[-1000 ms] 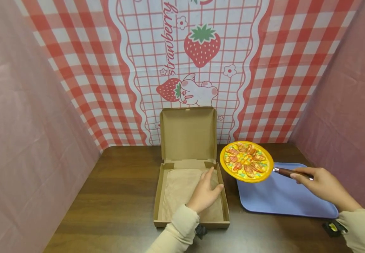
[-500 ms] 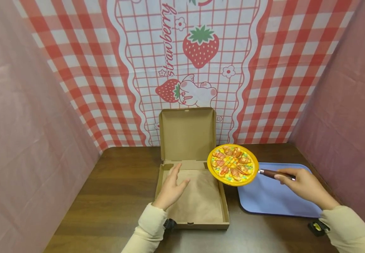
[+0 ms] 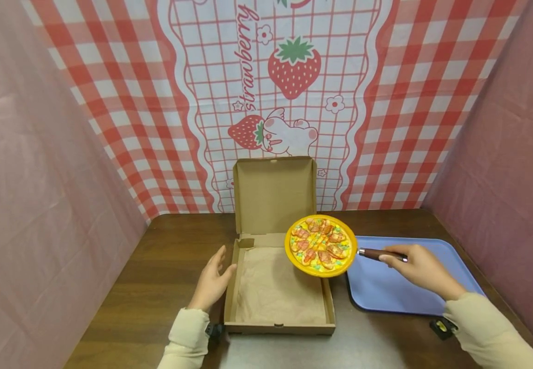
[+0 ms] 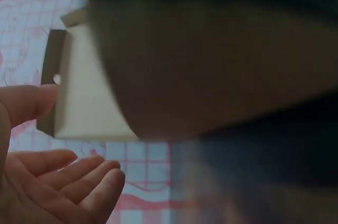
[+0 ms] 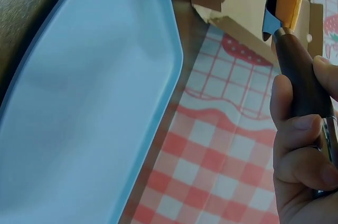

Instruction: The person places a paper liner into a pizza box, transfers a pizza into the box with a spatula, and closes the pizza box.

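My right hand grips the dark brown handle of a pizza server, fingers wrapped round it in the right wrist view. On its metal blade, mostly hidden underneath, lies a toy pizza with a yellow-orange rim and red, green and yellow topping. The pizza is held up over the right part of a cardboard pizza box, whose lid stands raised. My left hand is beside the box's left wall, fingers loosely extended and holding nothing.
A blue tray lies on the dark wooden table, right of the box. Brown paper lines the box's bottom. A strawberry-and-check cloth hangs close behind, with pink curtains at both sides.
The server with the pizza has moved left from above the tray to over the box's right side. My left hand has drawn back left from over the box to its left edge.
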`<action>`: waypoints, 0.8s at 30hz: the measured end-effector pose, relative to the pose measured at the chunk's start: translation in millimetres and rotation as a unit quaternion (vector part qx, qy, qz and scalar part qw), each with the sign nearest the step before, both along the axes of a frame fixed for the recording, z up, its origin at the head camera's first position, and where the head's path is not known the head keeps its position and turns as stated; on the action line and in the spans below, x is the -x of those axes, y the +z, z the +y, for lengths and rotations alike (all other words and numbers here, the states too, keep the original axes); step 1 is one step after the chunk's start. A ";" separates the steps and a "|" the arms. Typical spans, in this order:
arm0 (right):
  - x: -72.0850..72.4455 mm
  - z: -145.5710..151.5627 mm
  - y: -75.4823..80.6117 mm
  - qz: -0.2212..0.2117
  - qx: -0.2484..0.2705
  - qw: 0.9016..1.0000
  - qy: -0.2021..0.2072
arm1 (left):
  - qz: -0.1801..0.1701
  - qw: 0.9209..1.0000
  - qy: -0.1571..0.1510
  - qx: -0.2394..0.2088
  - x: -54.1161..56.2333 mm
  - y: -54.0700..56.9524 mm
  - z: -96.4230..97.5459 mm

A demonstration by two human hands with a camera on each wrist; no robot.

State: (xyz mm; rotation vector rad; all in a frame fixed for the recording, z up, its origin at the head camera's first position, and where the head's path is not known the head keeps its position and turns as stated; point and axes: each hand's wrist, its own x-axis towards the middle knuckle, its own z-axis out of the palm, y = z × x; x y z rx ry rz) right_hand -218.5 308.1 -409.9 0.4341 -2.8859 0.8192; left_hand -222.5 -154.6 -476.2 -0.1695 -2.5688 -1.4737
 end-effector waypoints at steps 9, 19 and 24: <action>8.5 -22.4 -10.6 0.011 0.016 0.999 0.045 | -0.059 0.997 -0.030 -0.027 -3.3 -24.1 -11.2; 10.1 -39.7 -24.9 0.022 0.025 0.997 0.069 | -0.045 0.998 -0.034 -0.021 -6.9 -38.2 -12.0; 11.3 -44.4 -31.6 0.012 0.031 0.997 0.073 | -0.031 0.999 -0.030 -0.006 -7.1 -38.9 -11.5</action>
